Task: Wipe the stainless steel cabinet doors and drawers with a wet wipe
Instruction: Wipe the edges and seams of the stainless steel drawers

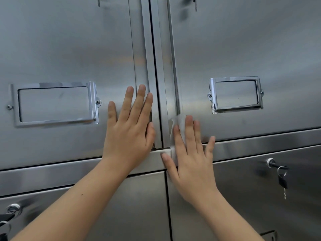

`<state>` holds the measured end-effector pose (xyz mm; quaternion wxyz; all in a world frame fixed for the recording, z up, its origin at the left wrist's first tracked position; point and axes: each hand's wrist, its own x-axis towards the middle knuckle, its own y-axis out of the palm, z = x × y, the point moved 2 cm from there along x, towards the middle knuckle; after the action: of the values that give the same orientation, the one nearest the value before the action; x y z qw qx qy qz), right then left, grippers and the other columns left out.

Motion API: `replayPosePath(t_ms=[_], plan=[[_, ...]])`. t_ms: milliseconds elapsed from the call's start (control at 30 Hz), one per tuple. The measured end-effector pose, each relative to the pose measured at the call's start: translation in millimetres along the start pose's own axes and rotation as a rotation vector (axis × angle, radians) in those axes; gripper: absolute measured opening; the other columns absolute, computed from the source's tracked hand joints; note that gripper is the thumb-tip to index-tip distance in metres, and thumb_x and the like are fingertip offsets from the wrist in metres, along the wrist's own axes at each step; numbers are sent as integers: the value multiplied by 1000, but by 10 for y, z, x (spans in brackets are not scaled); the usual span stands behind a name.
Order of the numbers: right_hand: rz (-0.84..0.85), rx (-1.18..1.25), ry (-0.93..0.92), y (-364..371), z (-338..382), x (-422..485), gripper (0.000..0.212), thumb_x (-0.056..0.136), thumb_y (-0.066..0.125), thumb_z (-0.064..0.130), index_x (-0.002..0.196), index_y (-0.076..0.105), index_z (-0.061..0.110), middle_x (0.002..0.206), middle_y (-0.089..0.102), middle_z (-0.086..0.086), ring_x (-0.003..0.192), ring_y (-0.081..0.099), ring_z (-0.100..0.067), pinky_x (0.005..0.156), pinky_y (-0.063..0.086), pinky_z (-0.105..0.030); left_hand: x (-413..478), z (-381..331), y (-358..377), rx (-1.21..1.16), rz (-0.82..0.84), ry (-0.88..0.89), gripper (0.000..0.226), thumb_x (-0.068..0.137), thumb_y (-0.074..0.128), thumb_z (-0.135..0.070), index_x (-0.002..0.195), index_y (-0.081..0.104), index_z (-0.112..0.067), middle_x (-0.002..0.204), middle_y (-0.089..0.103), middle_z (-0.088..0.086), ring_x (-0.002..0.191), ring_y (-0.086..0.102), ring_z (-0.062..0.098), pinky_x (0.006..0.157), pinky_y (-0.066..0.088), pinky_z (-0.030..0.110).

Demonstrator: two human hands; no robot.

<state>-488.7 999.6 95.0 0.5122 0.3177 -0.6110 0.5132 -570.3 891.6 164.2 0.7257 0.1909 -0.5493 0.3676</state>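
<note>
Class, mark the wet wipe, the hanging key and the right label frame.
wet wipe (179, 121), head view, bare upper corner.
hanging key (282, 182), head view, black head.
right label frame (212, 101), head view, left chrome edge.

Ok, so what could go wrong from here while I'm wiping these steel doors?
1. The bare left hand lies flat on the left door and may leave fresh fingerprints.
2. The wet wipe under the right hand sits by the gap between the doors and could snag there.
3. The key hanging below might get knocked when wiping moves down.
</note>
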Motion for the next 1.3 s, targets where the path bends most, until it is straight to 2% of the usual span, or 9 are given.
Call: replayPosePath(t_ms=[167,233,367,533,767,933,1133,1200,1300], plan=[[52,-72,-18,-8,-39,258,67,90,1,55,145,-14,20,149,-29,-7,137,-29,-20,105,-28,-44,-3,4,14,8,-10,5,59,91,27,-29,147,23,-7,153,19,12,141,16,31,111,8,53],[40,-48,-11,5,-29,236,67,92,4,54,146,-9,18,151,-25,-8,139,-26,-21,107,-26,-45,-4,11,14,10,-20,6,59,91,28,-29,146,24,-7,153,19,12,141,17,31,111,7,52],[-8,24,-13,54,-4,-19,66,95,18,49,147,19,9,154,4,-13,142,-2,-24,111,-9,-48,-5,12,14,21,-27,6,59,91,28,-28,146,26,-7,153,21,12,141,19,31,110,9,52],[-53,58,-40,63,-24,-81,64,94,24,44,145,20,6,153,10,-14,142,3,-23,111,-9,-46,-5,20,16,21,-18,3,59,91,27,-29,146,25,-7,153,20,12,141,18,31,111,8,52],[-143,112,-84,22,-38,23,64,98,13,46,147,-1,5,154,-1,-16,143,-3,-24,113,-9,-45,-16,8,21,-19,-47,-39,59,91,28,-28,146,25,-8,153,20,11,142,18,29,111,11,52],[-125,48,-166,32,14,221,64,97,12,46,145,16,5,153,6,-15,142,5,-25,111,-5,-51,-29,23,-7,-71,-62,-118,59,91,27,-26,146,23,-5,153,18,14,142,16,29,113,11,53],[-171,-15,-219,80,-33,288,63,97,18,45,144,20,4,152,10,-16,141,10,-26,110,-2,-54,-27,19,-15,-70,-64,-122,59,90,27,-26,145,25,-4,153,21,15,141,19,30,112,13,54],[-180,-43,-234,92,-41,292,64,97,19,46,145,19,4,153,6,-16,141,8,-27,110,-2,-54,-26,18,-13,-73,-65,-124,59,90,27,-26,145,26,-4,152,21,15,141,19,30,111,14,54],[-176,-88,-252,111,-53,296,64,97,17,47,146,16,4,155,-13,-10,143,1,-24,111,-5,-52,-27,18,-13,-67,-70,-120,59,90,27,-26,145,27,-4,152,22,15,141,19,30,112,13,54]])
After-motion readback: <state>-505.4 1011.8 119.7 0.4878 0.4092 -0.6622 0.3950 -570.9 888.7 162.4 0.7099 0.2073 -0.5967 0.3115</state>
